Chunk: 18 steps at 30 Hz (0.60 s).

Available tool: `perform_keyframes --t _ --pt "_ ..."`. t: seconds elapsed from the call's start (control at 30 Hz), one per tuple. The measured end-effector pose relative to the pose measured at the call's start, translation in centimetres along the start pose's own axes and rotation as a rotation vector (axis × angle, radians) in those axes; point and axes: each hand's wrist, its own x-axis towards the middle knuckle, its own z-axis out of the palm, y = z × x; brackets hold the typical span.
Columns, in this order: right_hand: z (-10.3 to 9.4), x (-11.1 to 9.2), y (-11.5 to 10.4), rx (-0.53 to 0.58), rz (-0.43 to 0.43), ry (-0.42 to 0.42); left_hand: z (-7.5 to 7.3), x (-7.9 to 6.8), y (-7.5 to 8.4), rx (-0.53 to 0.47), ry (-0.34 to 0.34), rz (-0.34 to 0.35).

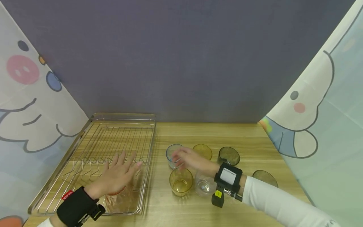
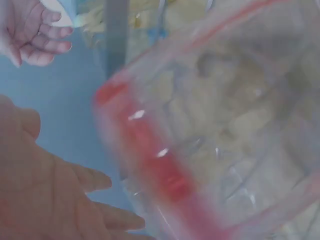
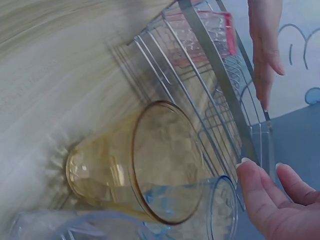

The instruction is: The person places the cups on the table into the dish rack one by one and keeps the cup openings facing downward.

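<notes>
My left hand hangs with spread fingers over a red-rimmed glass, which sits at the near right of a wire rack. In the left wrist view that textured glass fills the right side, and the fingers are apart from its rim. My right hand, slightly blurred, reaches across to a blue-rimmed clear glass. Its loosely bent fingers overlap that glass, and the right wrist view shows the fingertips beside the blue rim with nothing gripped. An amber glass stands just below this hand.
Behind the right hand are a second amber glass and a smoky glass. A clear glass stands under the right wrist, another smoky glass by the forearm. A grey panel rises at the table's back.
</notes>
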Motion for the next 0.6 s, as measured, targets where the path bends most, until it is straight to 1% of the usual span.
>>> perform_keyframes --t 0.1,0.2,0.3,0.43,0.53,0.6 --pt "-0.4 0.0 -0.1 0.007 -0.008 0.003 -1.0 0.2 0.5 -0.014 0.037 0.021" --pt "-1.1 -0.1 -0.1 0.011 -0.021 -0.002 -1.9 0.5 1.1 -0.006 0.072 0.051" --pt "-2.1 -0.5 -0.1 0.006 -0.024 0.010 -2.6 1.0 1.6 -0.023 0.090 0.083" --pt "-3.9 -1.3 -0.1 -0.020 -0.010 0.056 -3.4 2.1 1.9 -0.087 0.061 0.133" --pt "-5.3 -2.0 0.0 -0.054 0.001 0.083 -3.9 3.2 1.7 -0.132 0.030 0.168" --pt "-6.3 -2.5 0.1 -0.081 0.006 0.110 -4.1 3.9 1.6 -0.166 0.032 0.187"
